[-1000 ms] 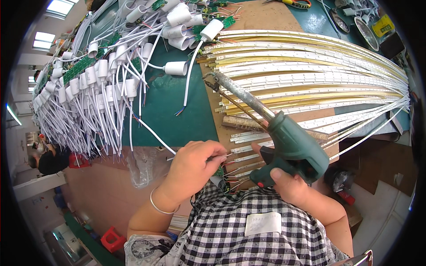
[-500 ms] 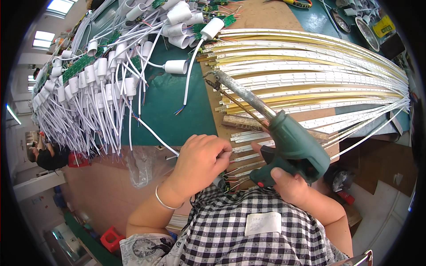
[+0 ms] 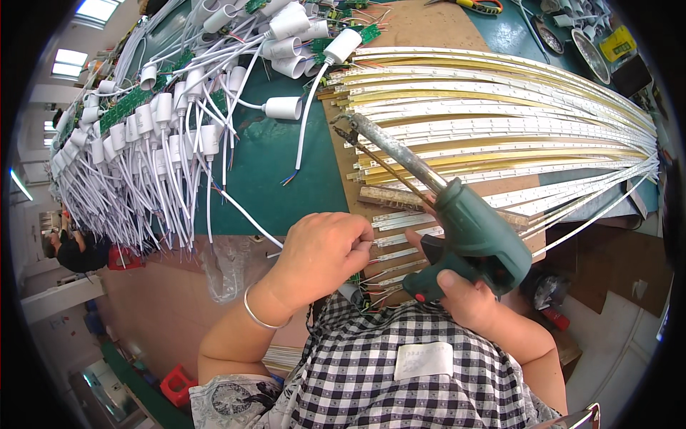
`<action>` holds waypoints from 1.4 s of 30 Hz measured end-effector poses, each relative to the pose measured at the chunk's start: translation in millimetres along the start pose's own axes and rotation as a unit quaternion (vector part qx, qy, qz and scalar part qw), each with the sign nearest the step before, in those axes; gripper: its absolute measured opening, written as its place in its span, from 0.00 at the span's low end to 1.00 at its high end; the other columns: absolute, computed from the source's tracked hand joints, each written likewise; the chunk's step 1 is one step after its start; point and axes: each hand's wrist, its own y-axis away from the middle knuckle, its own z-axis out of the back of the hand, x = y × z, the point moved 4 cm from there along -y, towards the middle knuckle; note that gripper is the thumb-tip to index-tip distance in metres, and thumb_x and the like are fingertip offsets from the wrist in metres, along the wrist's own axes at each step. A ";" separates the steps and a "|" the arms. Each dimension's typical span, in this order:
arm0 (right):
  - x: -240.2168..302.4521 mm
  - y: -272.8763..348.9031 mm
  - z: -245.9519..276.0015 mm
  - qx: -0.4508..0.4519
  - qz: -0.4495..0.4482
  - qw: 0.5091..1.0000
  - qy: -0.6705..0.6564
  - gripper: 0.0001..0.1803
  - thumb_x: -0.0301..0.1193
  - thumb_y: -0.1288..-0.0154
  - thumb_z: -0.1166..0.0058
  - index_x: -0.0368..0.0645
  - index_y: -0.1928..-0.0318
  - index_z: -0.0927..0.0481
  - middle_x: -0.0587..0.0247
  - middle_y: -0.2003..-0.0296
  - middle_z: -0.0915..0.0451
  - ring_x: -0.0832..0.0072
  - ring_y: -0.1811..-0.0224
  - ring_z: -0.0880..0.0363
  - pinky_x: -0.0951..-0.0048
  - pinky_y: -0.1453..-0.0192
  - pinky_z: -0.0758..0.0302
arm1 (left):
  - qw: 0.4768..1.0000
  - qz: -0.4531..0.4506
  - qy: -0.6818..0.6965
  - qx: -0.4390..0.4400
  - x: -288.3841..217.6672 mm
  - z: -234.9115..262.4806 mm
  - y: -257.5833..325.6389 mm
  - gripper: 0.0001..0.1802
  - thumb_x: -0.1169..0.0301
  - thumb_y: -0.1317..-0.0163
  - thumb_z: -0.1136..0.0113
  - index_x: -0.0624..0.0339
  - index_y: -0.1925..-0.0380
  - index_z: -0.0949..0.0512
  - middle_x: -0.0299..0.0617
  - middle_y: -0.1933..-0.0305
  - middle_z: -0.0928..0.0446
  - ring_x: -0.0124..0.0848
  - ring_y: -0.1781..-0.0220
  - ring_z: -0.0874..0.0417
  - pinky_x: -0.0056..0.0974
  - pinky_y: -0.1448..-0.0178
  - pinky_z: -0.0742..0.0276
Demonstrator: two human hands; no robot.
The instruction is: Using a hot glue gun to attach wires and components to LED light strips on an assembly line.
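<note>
Here's the right hand (image 3: 468,297), wrapped firmly around the handle of a dark green soldering gun (image 3: 477,232), its metal barrel angling up toward ten o'clock over the light strips (image 3: 464,114). And over at ten o'clock from that grip, the left hand (image 3: 329,247) is curled closed, thumb against fingers, knuckles up; whether a thin wire sits in that pinch, I cannot tell. Just beside it, at three o'clock, come the ends of shorter strips (image 3: 389,241). The long strips fan out at twelve o'clock from the right hand, lying on a brown board (image 3: 429,28), with a wooden bar (image 3: 386,197) beneath the gun. Look to ten o'clock from the left hand: a heap of white lamp sockets (image 3: 164,109) with trailing cables, while one socket (image 3: 282,108) lies at eleven on the green tabletop (image 3: 314,189).
</note>
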 end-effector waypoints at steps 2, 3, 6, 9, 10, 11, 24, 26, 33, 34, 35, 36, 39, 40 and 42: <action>-0.5 0.9 0.9 0.002 0.001 1.000 0.005 0.50 0.39 0.37 0.37 0.48 0.22 0.54 0.60 0.24 0.51 0.50 0.23 0.45 0.50 0.28 0.34 | 1.000 -0.001 0.000 0.003 -0.4 0.3 -0.5 0.05 0.74 0.51 0.37 0.60 0.72 0.21 0.41 0.77 0.23 0.40 0.73 0.20 0.42 0.66 0.25; -0.5 1.3 0.9 0.002 0.002 1.000 0.006 0.49 0.39 0.36 0.38 0.48 0.22 0.54 0.60 0.24 0.51 0.50 0.23 0.45 0.50 0.28 0.33 | 1.000 0.001 -0.002 0.003 -0.5 0.3 -0.6 0.05 0.74 0.51 0.37 0.60 0.72 0.21 0.41 0.77 0.23 0.40 0.73 0.20 0.42 0.66 0.25; 0.3 0.4 1.5 0.002 0.030 0.999 0.014 0.49 0.39 0.36 0.38 0.47 0.23 0.53 0.57 0.25 0.48 0.52 0.23 0.44 0.50 0.29 0.31 | 1.000 0.002 -0.007 0.003 -0.9 0.1 -1.6 0.05 0.74 0.51 0.38 0.60 0.73 0.21 0.41 0.77 0.23 0.40 0.73 0.20 0.42 0.65 0.25; 7.9 -0.5 5.0 -0.010 0.067 0.998 0.019 0.48 0.42 0.38 0.37 0.44 0.24 0.50 0.53 0.30 0.40 0.57 0.28 0.37 0.52 0.33 0.27 | 1.000 -0.004 -0.005 0.004 -0.7 -1.7 -4.0 0.04 0.74 0.51 0.38 0.59 0.73 0.21 0.41 0.77 0.23 0.39 0.72 0.19 0.42 0.65 0.24; 21.1 3.8 0.7 -0.019 0.050 0.999 -0.004 0.47 0.44 0.38 0.37 0.42 0.26 0.47 0.52 0.33 0.35 0.60 0.33 0.30 0.55 0.36 0.24 | 1.000 0.001 -0.003 0.003 1.2 -0.7 -2.1 0.04 0.74 0.51 0.38 0.59 0.73 0.21 0.41 0.77 0.23 0.39 0.72 0.19 0.42 0.65 0.24; 27.4 7.8 -1.4 -0.031 0.034 0.999 -0.027 0.46 0.45 0.39 0.36 0.40 0.27 0.43 0.51 0.37 0.29 0.62 0.38 0.24 0.57 0.39 0.21 | 1.000 0.004 0.000 0.004 2.2 -0.7 -1.3 0.04 0.74 0.51 0.38 0.59 0.73 0.21 0.41 0.77 0.23 0.39 0.73 0.19 0.42 0.65 0.24; -2.0 100.2 68.4 -0.024 0.022 0.921 0.388 0.30 0.38 0.36 0.36 0.37 0.42 0.36 0.55 0.59 0.19 0.71 0.68 0.18 0.69 0.62 0.19 | 1.000 0.002 0.009 0.006 4.5 -2.7 -1.1 0.04 0.75 0.51 0.38 0.59 0.74 0.21 0.40 0.78 0.22 0.39 0.73 0.19 0.42 0.63 0.24; -0.9 96.7 67.8 0.006 0.039 0.893 0.448 0.31 0.37 0.36 0.36 0.38 0.42 0.39 0.54 0.59 0.20 0.72 0.68 0.18 0.70 0.63 0.19 | 1.000 -0.003 0.004 0.003 4.3 -2.6 -0.6 0.04 0.75 0.51 0.38 0.59 0.73 0.21 0.40 0.78 0.23 0.39 0.73 0.20 0.42 0.63 0.24; 5.4 86.6 59.4 0.029 0.061 0.889 0.453 0.27 0.29 0.36 0.40 0.38 0.42 0.39 0.54 0.60 0.20 0.71 0.68 0.18 0.71 0.63 0.19 | 1.000 -0.007 0.006 -0.009 4.3 -3.6 -0.8 0.04 0.75 0.52 0.38 0.59 0.74 0.22 0.39 0.79 0.23 0.39 0.73 0.20 0.43 0.63 0.24; 5.5 86.5 59.1 0.028 0.061 0.890 0.452 0.27 0.28 0.36 0.40 0.38 0.42 0.39 0.54 0.61 0.20 0.71 0.68 0.18 0.71 0.63 0.19 | 1.000 -0.009 0.003 -0.009 4.0 -3.4 -1.0 0.04 0.75 0.52 0.38 0.59 0.74 0.22 0.39 0.79 0.23 0.39 0.73 0.20 0.43 0.63 0.24; 3.7 87.8 59.9 0.021 0.055 0.894 0.443 0.27 0.28 0.36 0.41 0.37 0.42 0.39 0.54 0.61 0.20 0.71 0.68 0.18 0.71 0.63 0.19 | 1.000 -0.010 0.001 -0.009 3.8 -3.1 -1.1 0.04 0.75 0.52 0.38 0.59 0.74 0.22 0.39 0.79 0.23 0.39 0.74 0.20 0.43 0.63 0.24; 3.3 88.1 60.2 0.016 0.052 0.898 0.437 0.27 0.28 0.36 0.41 0.37 0.42 0.39 0.54 0.61 0.20 0.71 0.68 0.18 0.71 0.63 0.19 | 1.000 -0.009 0.002 -0.008 3.8 -3.0 -1.1 0.04 0.75 0.52 0.38 0.59 0.74 0.22 0.39 0.79 0.23 0.39 0.74 0.20 0.43 0.63 0.24; 3.4 87.5 59.2 0.011 0.051 0.903 0.426 0.26 0.27 0.36 0.41 0.37 0.42 0.39 0.54 0.62 0.20 0.71 0.69 0.18 0.71 0.63 0.19 | 1.000 -0.008 0.004 -0.006 3.8 -3.1 -1.6 0.04 0.75 0.52 0.38 0.59 0.74 0.22 0.39 0.79 0.23 0.39 0.74 0.20 0.43 0.63 0.24; 4.1 86.7 58.2 0.012 0.051 0.903 0.426 0.26 0.27 0.36 0.41 0.37 0.42 0.39 0.54 0.62 0.20 0.71 0.69 0.18 0.71 0.63 0.19 | 1.000 -0.008 0.004 -0.006 3.8 -3.0 -1.6 0.04 0.75 0.52 0.38 0.59 0.74 0.22 0.39 0.79 0.23 0.39 0.74 0.20 0.43 0.63 0.24; 6.4 85.1 57.1 0.015 0.049 0.903 0.427 0.27 0.28 0.36 0.41 0.37 0.42 0.39 0.54 0.62 0.20 0.71 0.69 0.18 0.71 0.63 0.19 | 1.000 -0.006 0.005 -0.006 3.6 -2.6 -1.5 0.04 0.75 0.52 0.39 0.59 0.74 0.22 0.40 0.79 0.23 0.39 0.74 0.20 0.43 0.63 0.24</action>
